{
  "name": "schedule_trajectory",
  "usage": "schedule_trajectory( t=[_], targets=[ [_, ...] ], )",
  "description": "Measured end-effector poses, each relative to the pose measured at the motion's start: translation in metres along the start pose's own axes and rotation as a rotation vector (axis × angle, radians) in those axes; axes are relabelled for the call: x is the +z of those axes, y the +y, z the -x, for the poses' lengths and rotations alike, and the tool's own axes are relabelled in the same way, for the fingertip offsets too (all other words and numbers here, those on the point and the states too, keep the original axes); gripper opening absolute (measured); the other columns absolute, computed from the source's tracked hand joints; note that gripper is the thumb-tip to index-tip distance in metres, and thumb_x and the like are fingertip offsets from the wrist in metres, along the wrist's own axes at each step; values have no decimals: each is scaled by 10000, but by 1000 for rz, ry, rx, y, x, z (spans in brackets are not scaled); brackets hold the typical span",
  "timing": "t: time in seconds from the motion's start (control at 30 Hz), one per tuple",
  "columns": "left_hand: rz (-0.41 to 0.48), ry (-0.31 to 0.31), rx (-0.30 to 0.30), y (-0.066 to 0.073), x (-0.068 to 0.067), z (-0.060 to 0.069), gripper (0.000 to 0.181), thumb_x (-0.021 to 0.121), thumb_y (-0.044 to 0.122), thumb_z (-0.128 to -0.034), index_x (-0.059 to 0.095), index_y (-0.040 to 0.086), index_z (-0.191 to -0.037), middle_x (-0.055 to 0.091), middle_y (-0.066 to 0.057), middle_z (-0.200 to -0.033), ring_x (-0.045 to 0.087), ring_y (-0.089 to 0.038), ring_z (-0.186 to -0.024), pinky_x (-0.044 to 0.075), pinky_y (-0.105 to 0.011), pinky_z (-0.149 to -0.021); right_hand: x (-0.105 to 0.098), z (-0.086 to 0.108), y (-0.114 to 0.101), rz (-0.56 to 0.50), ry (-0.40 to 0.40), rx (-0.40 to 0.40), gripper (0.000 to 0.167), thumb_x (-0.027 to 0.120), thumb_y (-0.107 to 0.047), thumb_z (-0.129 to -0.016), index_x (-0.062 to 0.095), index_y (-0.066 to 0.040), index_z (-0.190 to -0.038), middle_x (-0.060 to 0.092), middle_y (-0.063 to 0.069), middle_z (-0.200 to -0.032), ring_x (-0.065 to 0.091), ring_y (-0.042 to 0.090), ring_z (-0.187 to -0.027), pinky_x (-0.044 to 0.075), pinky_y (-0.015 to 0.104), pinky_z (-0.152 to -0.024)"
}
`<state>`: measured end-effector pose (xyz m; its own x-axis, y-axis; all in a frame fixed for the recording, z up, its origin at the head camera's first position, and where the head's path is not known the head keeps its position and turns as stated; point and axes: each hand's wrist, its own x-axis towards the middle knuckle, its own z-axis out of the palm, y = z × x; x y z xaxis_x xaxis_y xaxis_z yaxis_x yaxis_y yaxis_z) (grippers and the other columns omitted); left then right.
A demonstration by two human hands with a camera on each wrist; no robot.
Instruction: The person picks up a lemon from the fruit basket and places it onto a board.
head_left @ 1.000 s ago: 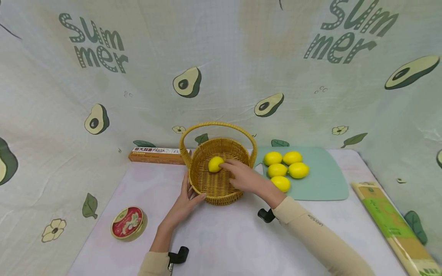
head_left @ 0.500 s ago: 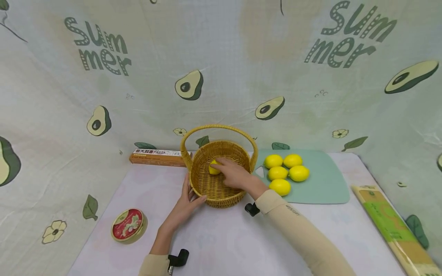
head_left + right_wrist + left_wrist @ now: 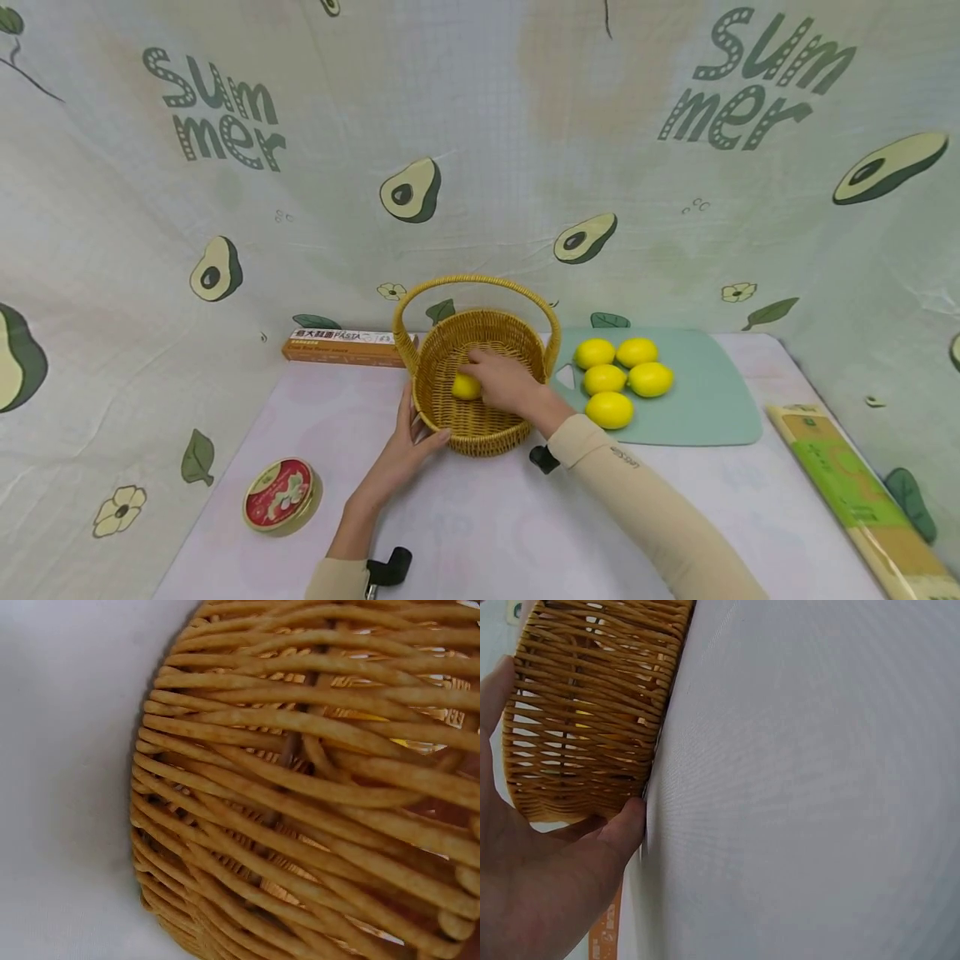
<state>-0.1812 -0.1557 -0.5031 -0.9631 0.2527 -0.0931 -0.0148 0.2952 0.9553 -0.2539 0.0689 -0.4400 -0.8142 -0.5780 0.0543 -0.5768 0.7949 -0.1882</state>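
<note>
A round wicker basket (image 3: 480, 443) with a tall arched handle stands at the middle of the table. My left hand (image 3: 402, 457) holds its near left side, thumb at the rim. In the left wrist view, that hand (image 3: 551, 881) reaches round the woven wall. Inside the basket, my right hand (image 3: 508, 385) pinches a yellow lemon (image 3: 466, 387) low near the woven bottom; part of the lemon is behind the fingers. The right wrist view shows mostly the basket's outer weave (image 3: 285, 795), with the right hand largely hidden behind it.
Several lemons (image 3: 604, 379) lie on a pale green cutting board (image 3: 705, 400) right of the basket. A pasta box (image 3: 345, 350) is at the back left, a round red-lidded tin (image 3: 280, 495) at the left. A long green-and-tan packet (image 3: 847, 483) lies along the right edge.
My right hand has reached further into the basket, and the lemon there has shifted slightly toward me. My left hand keeps its place on the basket.
</note>
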Motion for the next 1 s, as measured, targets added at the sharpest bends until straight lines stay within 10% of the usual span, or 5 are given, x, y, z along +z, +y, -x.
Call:
schedule_trajectory(
  t=[1.0],
  targets=[
    [-15,5,-5,0,-1,1,1046,715,439,-902,-146,588,-1477,44,-66,-1681,223,-378,-1515,346,-554,-1167,-9,31,2,-148,-103,-26,486,628,25,-855,644,-129,-1316,658,45,-1246,611,180,-1054,533,359,-918]
  ],
)
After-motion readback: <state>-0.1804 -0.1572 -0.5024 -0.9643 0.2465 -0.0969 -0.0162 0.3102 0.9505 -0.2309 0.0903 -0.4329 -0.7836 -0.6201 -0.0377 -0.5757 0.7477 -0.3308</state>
